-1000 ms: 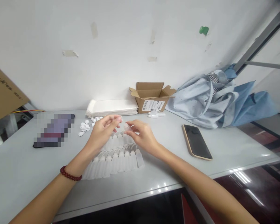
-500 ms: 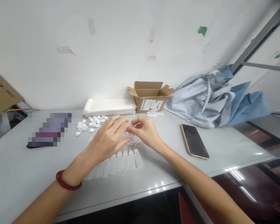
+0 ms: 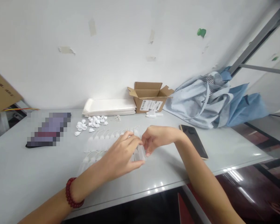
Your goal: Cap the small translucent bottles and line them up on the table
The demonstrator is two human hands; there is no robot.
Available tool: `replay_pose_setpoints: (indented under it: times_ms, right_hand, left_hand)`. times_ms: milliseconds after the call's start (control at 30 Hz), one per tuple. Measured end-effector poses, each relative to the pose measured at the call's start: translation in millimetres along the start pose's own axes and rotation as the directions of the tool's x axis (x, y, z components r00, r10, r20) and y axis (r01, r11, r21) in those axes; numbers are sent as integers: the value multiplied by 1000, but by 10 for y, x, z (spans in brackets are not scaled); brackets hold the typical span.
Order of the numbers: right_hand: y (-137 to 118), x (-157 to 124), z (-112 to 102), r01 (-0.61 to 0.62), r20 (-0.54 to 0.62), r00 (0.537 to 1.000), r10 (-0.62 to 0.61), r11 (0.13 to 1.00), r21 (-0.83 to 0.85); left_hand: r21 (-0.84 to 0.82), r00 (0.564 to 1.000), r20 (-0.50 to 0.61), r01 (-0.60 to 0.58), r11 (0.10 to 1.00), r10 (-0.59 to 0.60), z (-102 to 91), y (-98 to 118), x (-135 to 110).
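Note:
At the right end of the nearer row, a translucent plastic tube lies between my two hands. My left hand reaches over that row; its fingertips are at the tube's upper end and its thumb at the lower end. From the right, the bent fingers of my right hand close against the tube's side. Several similar tubes with thin pale cords form a farther row and a nearer row. My left hand and forearm hide much of the nearer row.
White caps lie scattered behind the rows, before a stack of white sheets. An open cardboard box stands behind loose clear tubes. Beyond my right arm are a phone and a blue cloth bag. A pixelated object lies left.
Both hands have come down towards me and to the right, to the end of the nearer row. The farther row and a small cord bundle behind it are now uncovered.

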State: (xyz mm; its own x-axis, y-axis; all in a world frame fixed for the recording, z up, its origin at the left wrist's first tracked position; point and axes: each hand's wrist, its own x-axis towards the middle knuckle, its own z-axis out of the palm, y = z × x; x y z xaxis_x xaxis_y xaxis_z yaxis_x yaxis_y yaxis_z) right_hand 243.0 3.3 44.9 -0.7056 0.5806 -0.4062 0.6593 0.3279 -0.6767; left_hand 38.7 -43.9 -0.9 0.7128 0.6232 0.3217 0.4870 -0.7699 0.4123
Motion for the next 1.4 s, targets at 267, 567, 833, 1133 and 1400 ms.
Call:
replay_pose_setpoints:
  times_ms: [267, 567, 833, 1133, 1400]
  right_hand:
    - [93, 39, -17, -80, 135, 989, 69, 993, 82]
    - [166, 176, 23, -114, 213, 972, 95, 990, 80]
    - [173, 184, 25, -127, 214, 971, 106, 988, 86]
    - [187, 180, 7, -134, 208, 972, 110, 985, 106]
    - [363, 183, -111, -166, -294, 938, 183, 983, 81]
  left_hand:
    - [-58, 997, 72, 22, 998, -18, 110, 71, -8]
    - [47, 993, 119, 5, 999, -10, 153, 73, -3]
    - [136, 987, 152, 21, 991, -41, 190, 57, -16]
    - [68, 980, 122, 148, 987, -156, 23, -51, 16]
    - [106, 859, -124, 510, 854, -497, -360, -764, 21]
